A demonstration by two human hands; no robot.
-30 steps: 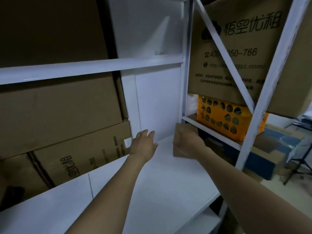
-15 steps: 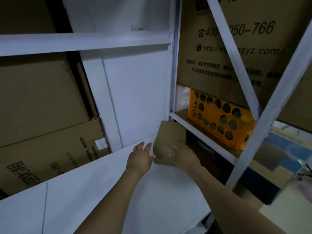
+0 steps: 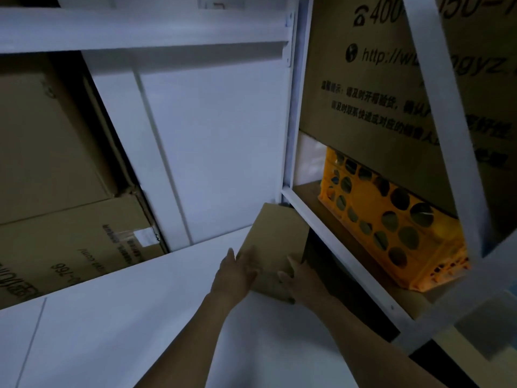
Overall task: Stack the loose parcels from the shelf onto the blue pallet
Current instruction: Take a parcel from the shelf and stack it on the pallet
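Fingers (image 3: 243, 254) of my left hand (image 3: 233, 275) lie together against the small brown parcel's (image 3: 275, 242) left side, while my right hand (image 3: 303, 284) clasps its near right corner; it sits on the white shelf (image 3: 140, 317), beside the upright post (image 3: 288, 121), far right.

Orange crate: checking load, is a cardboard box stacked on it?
Yes, a large printed cardboard box sits directly on the orange crate.
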